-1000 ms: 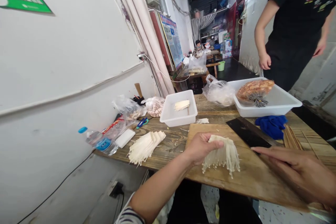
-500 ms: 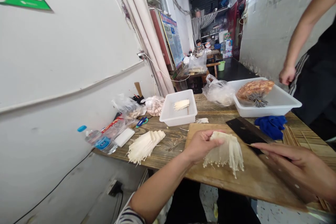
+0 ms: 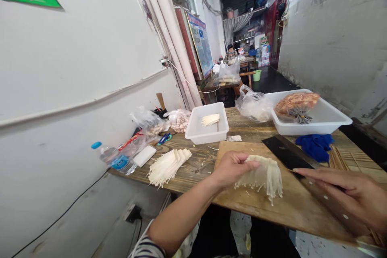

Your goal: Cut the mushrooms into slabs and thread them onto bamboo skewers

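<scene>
My left hand (image 3: 232,169) pinches a flat bunch of enoki mushrooms (image 3: 266,175) by its cut edge, the thin stems and small caps hanging down over the wooden cutting board (image 3: 238,149). To the right, my right hand (image 3: 350,189) is closed on a thin bamboo skewer (image 3: 289,169); its tip points left toward the bunch, and the rest is hidden by the fingers. Under that hand a dark-bladed cleaver (image 3: 282,151) lies across the board. Left of the board, a stack of flat enoki pieces (image 3: 169,165) rests on the table.
A white tub (image 3: 207,135) behind the board holds a skewered enoki piece. Another white tub (image 3: 320,127) contains bagged reddish skewers. Nearby are a blue cloth (image 3: 315,147), loose bamboo skewers (image 3: 338,158), plastic bags, scissors (image 3: 165,138) and a water bottle (image 3: 116,161). A person sits far back.
The person standing at the right has left the view. The view has shifted slightly. Both my hands keep their grips, with little visible movement.
</scene>
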Available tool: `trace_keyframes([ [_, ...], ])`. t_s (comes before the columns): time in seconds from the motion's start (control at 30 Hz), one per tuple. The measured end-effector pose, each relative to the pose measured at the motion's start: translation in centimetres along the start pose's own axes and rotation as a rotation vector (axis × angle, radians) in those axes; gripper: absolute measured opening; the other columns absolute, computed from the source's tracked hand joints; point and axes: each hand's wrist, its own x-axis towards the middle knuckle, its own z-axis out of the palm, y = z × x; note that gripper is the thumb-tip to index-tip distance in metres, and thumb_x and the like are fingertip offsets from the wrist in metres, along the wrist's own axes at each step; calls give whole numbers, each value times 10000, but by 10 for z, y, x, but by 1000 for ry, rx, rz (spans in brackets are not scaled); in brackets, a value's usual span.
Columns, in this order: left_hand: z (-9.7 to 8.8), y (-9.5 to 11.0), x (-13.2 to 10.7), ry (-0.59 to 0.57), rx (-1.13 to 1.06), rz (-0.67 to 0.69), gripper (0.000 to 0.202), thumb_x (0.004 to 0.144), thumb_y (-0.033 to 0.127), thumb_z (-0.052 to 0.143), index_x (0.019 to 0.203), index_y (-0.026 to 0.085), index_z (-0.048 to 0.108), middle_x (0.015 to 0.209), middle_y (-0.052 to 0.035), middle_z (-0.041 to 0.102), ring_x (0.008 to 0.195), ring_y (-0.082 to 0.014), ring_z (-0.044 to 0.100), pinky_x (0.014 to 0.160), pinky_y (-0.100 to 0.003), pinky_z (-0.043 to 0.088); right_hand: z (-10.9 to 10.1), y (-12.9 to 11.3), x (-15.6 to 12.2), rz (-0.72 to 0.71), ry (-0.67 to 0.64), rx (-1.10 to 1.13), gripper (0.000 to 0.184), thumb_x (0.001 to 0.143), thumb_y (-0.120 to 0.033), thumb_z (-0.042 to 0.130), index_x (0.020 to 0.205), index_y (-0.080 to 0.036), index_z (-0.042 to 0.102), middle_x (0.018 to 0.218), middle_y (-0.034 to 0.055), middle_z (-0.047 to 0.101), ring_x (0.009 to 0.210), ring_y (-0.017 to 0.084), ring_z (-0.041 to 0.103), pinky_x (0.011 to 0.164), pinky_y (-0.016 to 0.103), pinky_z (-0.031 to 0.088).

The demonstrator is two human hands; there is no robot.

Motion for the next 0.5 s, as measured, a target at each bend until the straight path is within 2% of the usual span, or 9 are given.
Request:
trace_keyframes([
  [0.13,1,1,0,-22,-23,-24,411,649,485,796,883,148,772,749,-17,702,687,-116,561,716,-241,431,-2,4,1,-62,-14,17,334,916,-309,461,1158,-453,641,1018,-51,724,872,145,698,694,205,575],
  [0.3,3,0,1,-31,-21,-52,428,626,492,807,878,147,772,747,-11,699,646,-97,542,695,-236,420,-2,5,7,-100,-17,5,364,912,-293,473,1187,-494,602,1017,-87,720,865,122,697,692,182,569],
  [0.43,4,1,2,-29,6,-33,440,639,501,794,879,132,772,781,-34,722,660,-120,576,680,-244,431,-3,6,11,-84,-26,27,331,908,-311,478,1157,-457,641,1017,-62,723,878,143,697,705,195,575],
  [0.5,4,3,1,-52,43,18,454,679,495,768,944,127,765,859,-60,741,734,-154,621,719,-258,454,-3,7,10,-45,-26,40,321,904,-321,481,1143,-446,656,1032,-53,720,901,154,694,728,204,574],
])
